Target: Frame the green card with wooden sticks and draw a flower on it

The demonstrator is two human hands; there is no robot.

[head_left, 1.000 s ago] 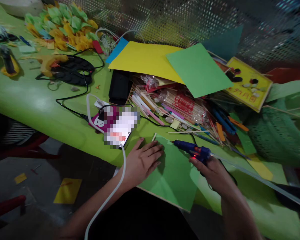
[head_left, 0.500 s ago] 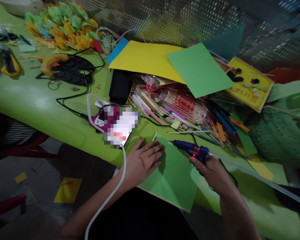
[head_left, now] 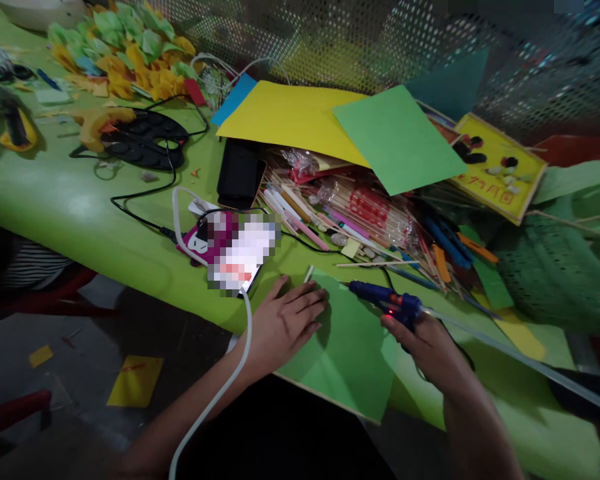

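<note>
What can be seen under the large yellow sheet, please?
A blue sheet peeks out at the left end of the yellow sheet; a black object and clear plastic wrapping show along its front edge. Whatever lies farther beneath is covered.

The lower green sheet [head_left: 350, 353] is matt paper — the glue gun [head_left: 375, 295] smooth plastic, the tabletop [head_left: 55, 187] glossy.

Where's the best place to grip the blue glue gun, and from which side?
Grip the glue gun by its handle, probably best from the near right, where the right hand wraps it, largely hiding it. The nozzle points left over the green sheet, so avoid that end; the pale rod juts from the rear, so leave that free too.
</note>
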